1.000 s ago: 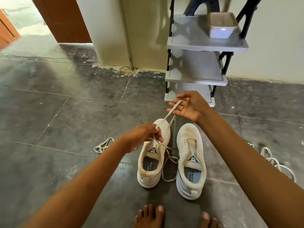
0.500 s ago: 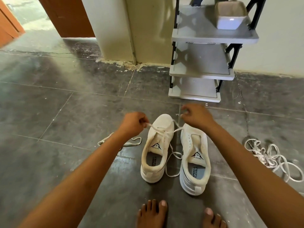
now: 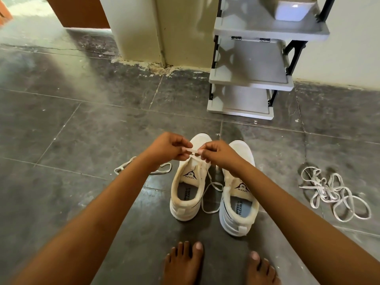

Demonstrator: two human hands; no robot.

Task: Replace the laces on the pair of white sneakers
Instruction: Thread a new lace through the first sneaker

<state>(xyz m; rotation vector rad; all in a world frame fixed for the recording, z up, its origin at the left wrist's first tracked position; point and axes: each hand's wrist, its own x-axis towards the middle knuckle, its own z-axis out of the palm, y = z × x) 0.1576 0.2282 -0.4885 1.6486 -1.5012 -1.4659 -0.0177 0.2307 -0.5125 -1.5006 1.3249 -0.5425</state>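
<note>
Two white sneakers stand side by side on the dark tiled floor, toes pointing away: the left sneaker (image 3: 188, 188) and the right sneaker (image 3: 239, 200). A cream lace (image 3: 209, 190) runs through the left sneaker's eyelets and trails between the shoes. Above that shoe's toe end, my left hand (image 3: 167, 149) and my right hand (image 3: 219, 154) are close together, both pinching a short stretch of the lace between fingertips.
A loose lace (image 3: 123, 167) lies left of the shoes, partly behind my left forearm. A tangled heap of white laces (image 3: 333, 192) lies at the right. A grey shelf rack (image 3: 250, 64) stands against the wall ahead. My bare feet (image 3: 183, 262) are at the bottom.
My hands had pulled the lace out sideways across the left sneaker. They have since come together over its toe end, both pinching the lace. The camera has tilted down.
</note>
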